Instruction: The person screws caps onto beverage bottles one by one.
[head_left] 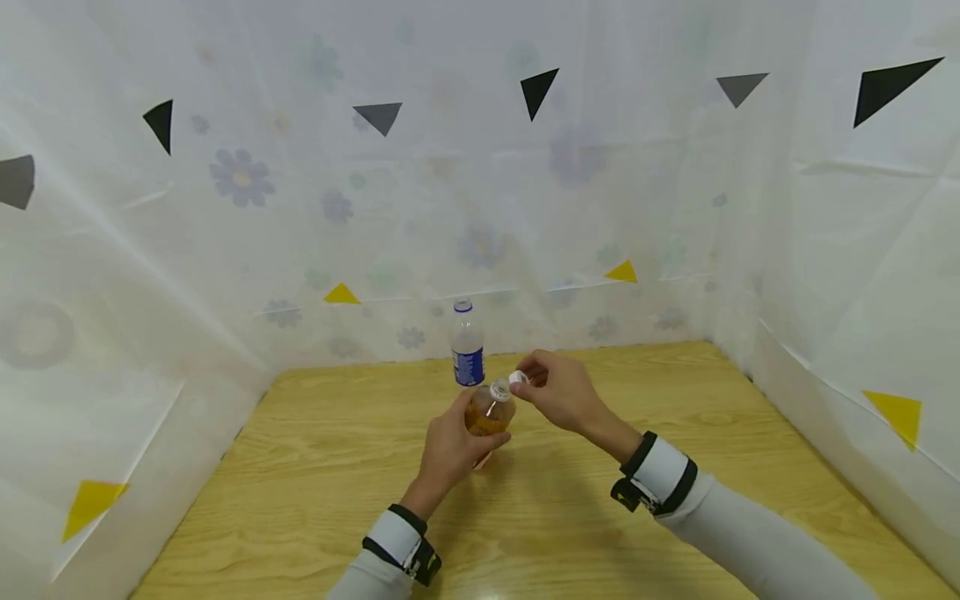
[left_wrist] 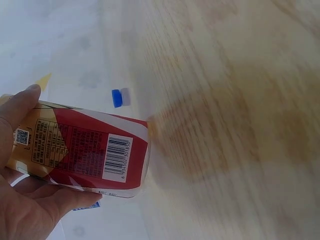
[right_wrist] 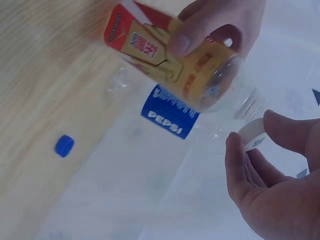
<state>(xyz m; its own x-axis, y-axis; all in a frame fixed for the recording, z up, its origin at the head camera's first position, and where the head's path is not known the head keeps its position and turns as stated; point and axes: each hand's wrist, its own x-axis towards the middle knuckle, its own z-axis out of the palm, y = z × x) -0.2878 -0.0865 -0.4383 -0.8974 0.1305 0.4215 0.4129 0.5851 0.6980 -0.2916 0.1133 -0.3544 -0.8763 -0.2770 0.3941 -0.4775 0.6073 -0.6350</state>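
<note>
The left hand grips a bottle with a red and gold label; its neck is uncapped. Beside that neck, the right hand pinches a white cap between thumb and fingers. In the right wrist view the cap is held just off the bottle's mouth, by the right hand. A clear bottle with a blue label stands uncapped behind the gripped bottle.
A blue cap lies on the wooden table. White sheeting with flower prints and coloured triangles rises at the back and both sides.
</note>
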